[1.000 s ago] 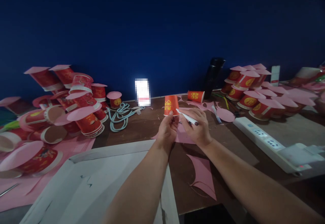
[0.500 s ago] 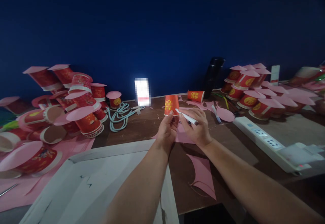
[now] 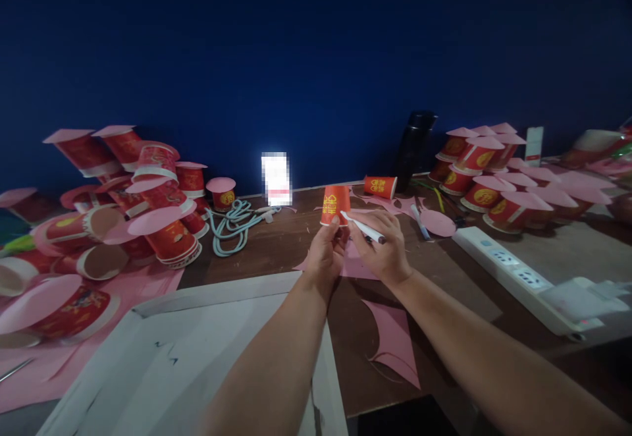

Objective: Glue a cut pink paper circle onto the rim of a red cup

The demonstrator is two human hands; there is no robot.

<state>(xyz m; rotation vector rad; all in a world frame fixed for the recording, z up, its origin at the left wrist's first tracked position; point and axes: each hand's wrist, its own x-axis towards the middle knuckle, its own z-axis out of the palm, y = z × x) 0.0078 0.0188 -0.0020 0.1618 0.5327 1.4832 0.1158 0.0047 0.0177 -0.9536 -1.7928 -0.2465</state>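
My left hand (image 3: 323,255) pinches the rim of a red paper cup (image 3: 336,203) with gold print, held upside down over a pink paper sheet (image 3: 358,266) on the brown table. My right hand (image 3: 384,246) grips a white pen (image 3: 364,228), whose tip touches the cup's rim. Both hands are closed and close together above the pink sheet.
Piles of red cups with pink paper lids lie at the left (image 3: 148,209) and right (image 3: 486,172). A blue cord (image 3: 234,222), a lying cup (image 3: 380,186), a dark bottle (image 3: 413,149), a white power strip (image 3: 513,271), pink offcuts (image 3: 395,344) and a white board (image 3: 197,363) surround my arms.
The cup and both hands have barely shifted; the cup sits very slightly more to the right.
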